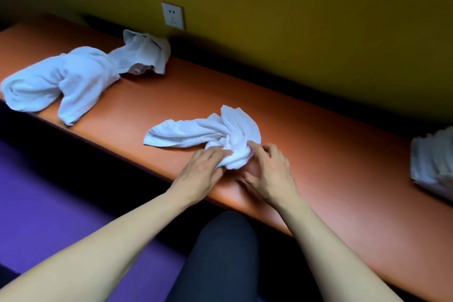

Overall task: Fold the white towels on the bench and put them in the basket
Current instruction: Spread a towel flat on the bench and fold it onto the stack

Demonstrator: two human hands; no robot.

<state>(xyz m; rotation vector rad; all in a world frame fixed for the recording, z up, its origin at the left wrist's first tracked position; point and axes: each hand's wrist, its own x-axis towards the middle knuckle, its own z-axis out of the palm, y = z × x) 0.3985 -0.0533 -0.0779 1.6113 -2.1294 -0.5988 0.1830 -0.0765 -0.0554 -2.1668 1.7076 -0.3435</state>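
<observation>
Small towel sits mid-frame on the orange bench, bunched and twisted, its loose tail running off toward the left. Your left hand pinches the crumpled near end from the left, fingers tucked into the cloth. Your right hand rests its fingertips on the same bunch from the right, fingers bent; whether it truly holds cloth or only touches it, you cannot tell from here.

Risks from this spot:
- Both hands meet on one wad, not on corners. Lift now and the towel likely comes up as a rope, so any fold sets crooked.
- The bunch lies close to the bench's near edge. A pull toward you could drag it off onto the purple floor.
- The bench looks smooth; cloth may slide rather than spread when you try to flatten it.

Two more towels lie heaped at upper left, still unfolded. A white stack shows at the right edge, cut off by the frame; basket or folded pile, it is unclear. Reaching there blind could topple it.
</observation>
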